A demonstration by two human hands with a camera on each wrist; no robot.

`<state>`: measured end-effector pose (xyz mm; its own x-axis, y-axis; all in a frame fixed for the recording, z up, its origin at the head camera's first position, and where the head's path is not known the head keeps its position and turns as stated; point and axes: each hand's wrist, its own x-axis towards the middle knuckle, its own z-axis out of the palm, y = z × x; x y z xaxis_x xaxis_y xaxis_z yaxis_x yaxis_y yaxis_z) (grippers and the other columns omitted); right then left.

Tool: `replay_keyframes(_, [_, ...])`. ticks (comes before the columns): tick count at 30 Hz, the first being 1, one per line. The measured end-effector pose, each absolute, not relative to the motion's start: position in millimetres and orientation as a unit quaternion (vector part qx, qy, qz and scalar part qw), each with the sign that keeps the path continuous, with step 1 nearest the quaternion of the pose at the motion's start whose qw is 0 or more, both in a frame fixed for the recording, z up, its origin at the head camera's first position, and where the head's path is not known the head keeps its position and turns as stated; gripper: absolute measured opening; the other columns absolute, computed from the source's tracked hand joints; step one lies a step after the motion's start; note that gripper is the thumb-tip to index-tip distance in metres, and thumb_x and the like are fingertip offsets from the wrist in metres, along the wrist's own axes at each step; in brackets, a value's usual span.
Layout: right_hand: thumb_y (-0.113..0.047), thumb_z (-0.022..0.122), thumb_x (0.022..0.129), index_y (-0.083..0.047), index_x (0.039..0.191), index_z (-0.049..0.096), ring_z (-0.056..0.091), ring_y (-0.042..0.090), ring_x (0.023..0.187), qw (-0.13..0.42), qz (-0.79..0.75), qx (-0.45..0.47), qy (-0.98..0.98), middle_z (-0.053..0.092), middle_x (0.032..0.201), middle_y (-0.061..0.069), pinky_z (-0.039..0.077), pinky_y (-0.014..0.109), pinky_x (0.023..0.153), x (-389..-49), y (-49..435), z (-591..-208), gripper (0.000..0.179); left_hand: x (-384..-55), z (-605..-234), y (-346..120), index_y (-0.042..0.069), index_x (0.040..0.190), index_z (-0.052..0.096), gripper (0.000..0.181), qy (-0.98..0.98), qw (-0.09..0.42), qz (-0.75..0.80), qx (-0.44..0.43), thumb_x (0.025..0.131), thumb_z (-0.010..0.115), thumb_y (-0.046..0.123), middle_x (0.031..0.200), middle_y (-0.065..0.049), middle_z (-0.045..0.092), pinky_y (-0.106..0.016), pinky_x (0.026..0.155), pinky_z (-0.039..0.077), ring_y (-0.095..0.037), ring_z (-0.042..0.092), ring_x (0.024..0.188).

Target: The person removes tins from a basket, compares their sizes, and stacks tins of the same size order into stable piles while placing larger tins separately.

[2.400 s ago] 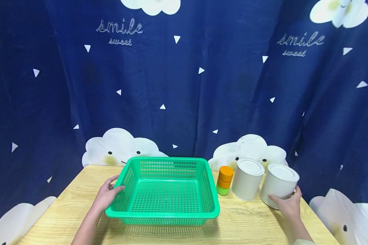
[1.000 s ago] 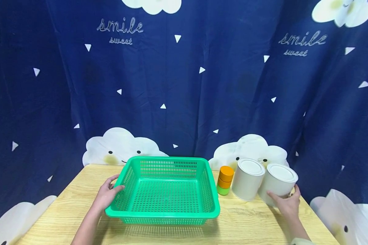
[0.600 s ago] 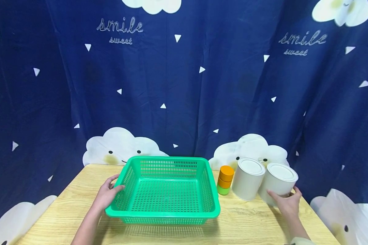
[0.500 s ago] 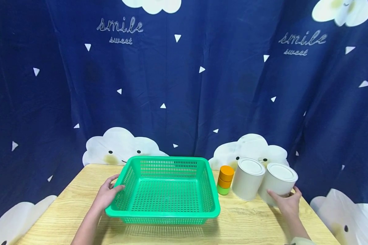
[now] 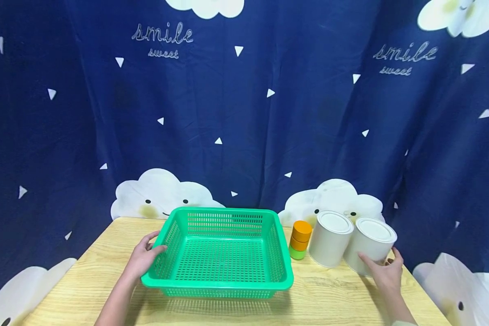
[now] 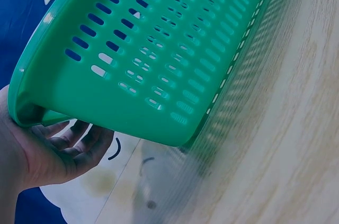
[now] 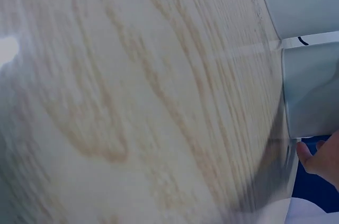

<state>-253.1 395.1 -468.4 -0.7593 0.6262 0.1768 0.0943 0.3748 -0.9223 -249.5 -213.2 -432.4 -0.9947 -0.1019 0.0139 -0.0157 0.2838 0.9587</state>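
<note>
The green plastic basket [image 5: 220, 260] sits in the middle of the wooden table. My left hand [image 5: 142, 259] grips its left rim, thumb over the edge and fingers outside under the lip; the left wrist view shows those fingers [image 6: 85, 147] curled below the rim. At the right, my right hand [image 5: 385, 271] is around the front and right side of a white lidded can [image 5: 368, 249], its grasp loosened. In the right wrist view a narrow blue gap separates the fingertips [image 7: 306, 152] from that can. A second white can [image 5: 329, 244] stands immediately left of it.
A small stack [image 5: 299, 240], orange above and light green below, stands between the basket and the cans. Behind the table [image 5: 318, 299] hangs a blue curtain [image 5: 244, 113] with cloud and triangle prints.
The right-hand can has shifted slightly left, close to its neighbour. Most recently my right hand has eased a little to the right, off the can. My left hand and the basket stay put.
</note>
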Motion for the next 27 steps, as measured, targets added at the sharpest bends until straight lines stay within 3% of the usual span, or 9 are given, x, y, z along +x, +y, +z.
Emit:
replay_keyframes(3, [-0.029, 0.074, 0.078, -0.004, 0.149, 0.010, 0.032, 0.044, 0.124, 0.285, 0.498, -0.231, -0.786, 0.027, 0.139, 0.032, 0.032, 0.050, 0.095, -252, 394, -466, 0.098, -249, -432, -213, -0.002, 0.143, 0.025, 0.062, -0.802, 0.034, -0.596, 0.037, 0.091, 0.055, 0.015, 0.123, -0.035, 0.049, -0.038, 0.069, 0.055, -0.022, 0.064, 0.084])
replay_keyframes(8, [-0.029, 0.074, 0.077, -0.005, 0.148, 0.019, 0.035, 0.042, 0.122, 0.330, 0.505, -0.239, -0.761, 0.033, 0.137, 0.030, 0.031, 0.051, 0.096, -251, 393, -462, 0.093, -249, -432, -213, -0.002, 0.143, 0.025, 0.062, -0.803, 0.033, -0.594, 0.037, 0.092, 0.055, 0.015, 0.123, -0.035, 0.050, -0.039, 0.069, 0.055, -0.023, 0.064, 0.084])
replay_keyframes(12, [-0.035, 0.079, 0.071, -0.015, 0.144, 0.031, 0.045, 0.012, 0.102, 0.365, 0.513, -0.259, -0.733, 0.046, 0.118, 0.006, 0.037, 0.032, 0.089, -256, 396, -466, 0.089, -249, -432, -213, -0.002, 0.143, 0.025, 0.062, -0.805, 0.034, -0.592, 0.037, 0.092, 0.055, 0.015, 0.124, -0.036, 0.049, -0.039, 0.069, 0.055, -0.024, 0.064, 0.085])
replay_keyframes(15, [-0.035, 0.082, 0.067, -0.022, 0.136, 0.042, 0.036, -0.006, 0.084, 0.410, 0.527, -0.262, -0.697, 0.043, 0.101, -0.012, 0.032, 0.016, 0.077, -258, 395, -468, 0.081, -249, -431, -212, -0.002, 0.143, 0.025, 0.061, -0.807, 0.032, -0.589, 0.038, 0.092, 0.054, 0.015, 0.125, -0.036, 0.048, -0.040, 0.070, 0.055, -0.026, 0.064, 0.088])
replay_keyframes(20, [-0.026, 0.080, 0.070, -0.019, 0.126, 0.052, 0.042, -0.008, 0.079, 0.477, 0.537, -0.238, -0.653, 0.046, 0.091, -0.016, 0.032, 0.011, 0.075, -248, 379, -455, 0.062, -249, -431, -212, -0.002, 0.144, 0.024, 0.062, -0.808, 0.028, -0.587, 0.039, 0.093, 0.054, 0.016, 0.126, -0.036, 0.047, -0.041, 0.071, 0.055, -0.027, 0.064, 0.090])
replay_keyframes(27, [-0.020, 0.078, 0.073, -0.015, 0.117, 0.058, 0.046, -0.006, 0.078, 0.497, 0.528, -0.213, -0.655, 0.049, 0.088, -0.019, 0.034, 0.011, 0.076, -244, 360, -440, 0.049, -250, -431, -213, -0.001, 0.144, 0.025, 0.062, -0.807, 0.029, -0.588, 0.039, 0.092, 0.055, 0.017, 0.124, -0.035, 0.048, -0.038, 0.070, 0.055, -0.023, 0.064, 0.086])
